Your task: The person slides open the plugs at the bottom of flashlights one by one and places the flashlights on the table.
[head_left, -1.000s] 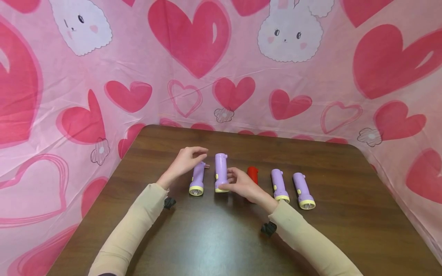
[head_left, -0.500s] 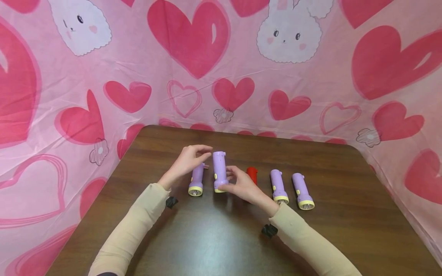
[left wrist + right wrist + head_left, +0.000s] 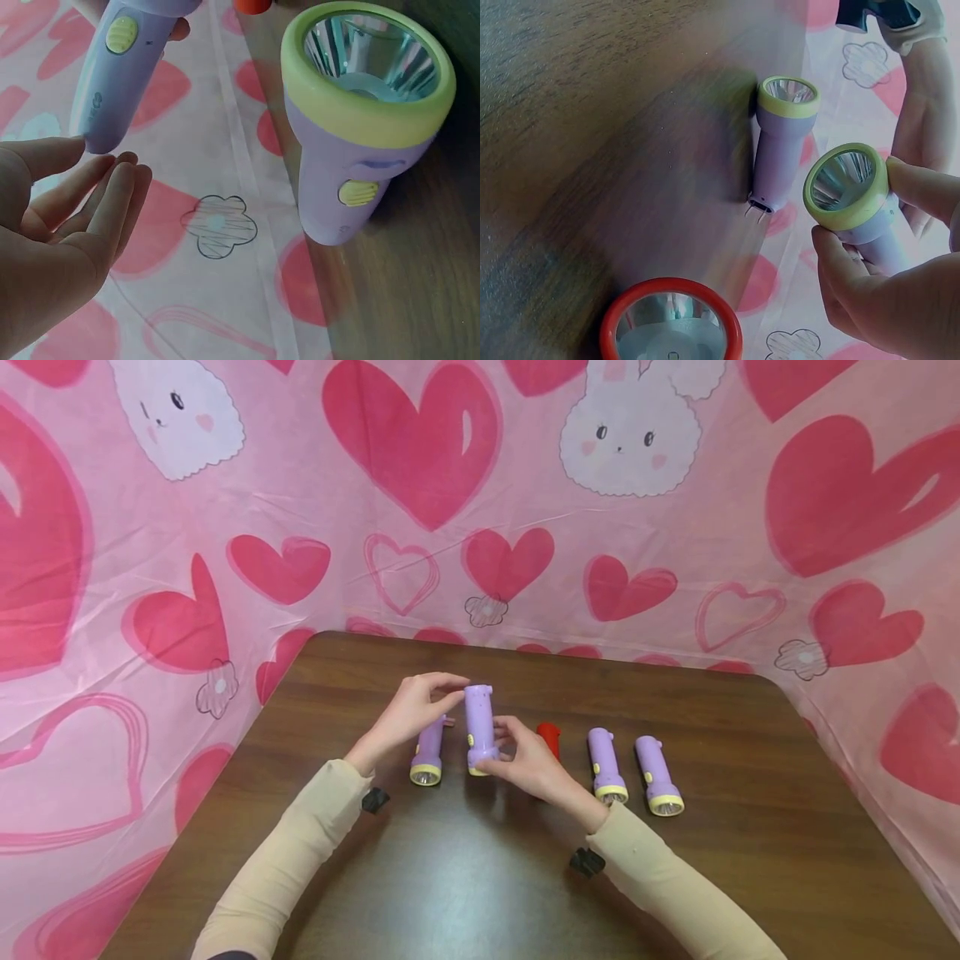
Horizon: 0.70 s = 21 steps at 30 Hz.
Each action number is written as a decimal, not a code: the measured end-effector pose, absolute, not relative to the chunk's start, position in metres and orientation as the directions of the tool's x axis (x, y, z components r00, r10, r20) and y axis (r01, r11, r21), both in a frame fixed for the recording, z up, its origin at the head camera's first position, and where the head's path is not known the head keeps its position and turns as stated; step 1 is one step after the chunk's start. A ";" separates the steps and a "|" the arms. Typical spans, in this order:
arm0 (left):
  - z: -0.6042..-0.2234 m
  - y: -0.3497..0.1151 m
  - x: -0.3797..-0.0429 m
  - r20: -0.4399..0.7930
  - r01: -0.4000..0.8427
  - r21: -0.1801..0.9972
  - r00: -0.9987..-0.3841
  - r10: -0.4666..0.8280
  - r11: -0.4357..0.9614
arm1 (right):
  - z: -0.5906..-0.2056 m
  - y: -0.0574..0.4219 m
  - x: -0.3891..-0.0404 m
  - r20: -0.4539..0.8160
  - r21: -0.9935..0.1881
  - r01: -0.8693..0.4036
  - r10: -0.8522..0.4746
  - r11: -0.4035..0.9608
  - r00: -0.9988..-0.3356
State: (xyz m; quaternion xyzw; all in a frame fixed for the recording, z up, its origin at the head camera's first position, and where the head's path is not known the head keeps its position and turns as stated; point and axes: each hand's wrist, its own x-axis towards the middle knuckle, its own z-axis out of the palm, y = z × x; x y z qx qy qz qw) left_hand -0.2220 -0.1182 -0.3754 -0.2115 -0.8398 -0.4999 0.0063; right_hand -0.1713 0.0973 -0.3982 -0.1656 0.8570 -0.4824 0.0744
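Above the middle of the wooden worktop point(image 3: 465, 885), the right hand point(image 3: 527, 762) pinches a lilac flashlight point(image 3: 478, 717) near its yellow-rimmed head. At its tail end, the left hand point(image 3: 411, 706) has thumb and fingers slightly parted; whether they touch it is unclear. A second lilac flashlight point(image 3: 429, 749) lies near the left hand; a red flashlight point(image 3: 550, 737), partly hidden, and two further ones point(image 3: 605, 760) lie rightward.
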 end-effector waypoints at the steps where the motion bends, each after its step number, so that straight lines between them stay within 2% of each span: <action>1: -0.375 -0.118 -0.221 0.218 0.355 0.846 -0.911 0.349 0.399 | -0.398 0.098 -0.171 0.037 -0.851 -0.216 -0.357 0.478 -0.933; 9: -0.371 -0.114 -0.217 0.244 0.374 0.845 -0.906 0.346 0.382 | -0.398 0.098 -0.171 0.066 -0.840 -0.246 -0.358 0.483 -0.931; 21: -0.374 -0.111 -0.218 0.239 0.339 0.876 -0.923 0.303 0.343 | -0.398 0.099 -0.172 0.111 -0.821 -0.293 -0.365 0.490 -0.924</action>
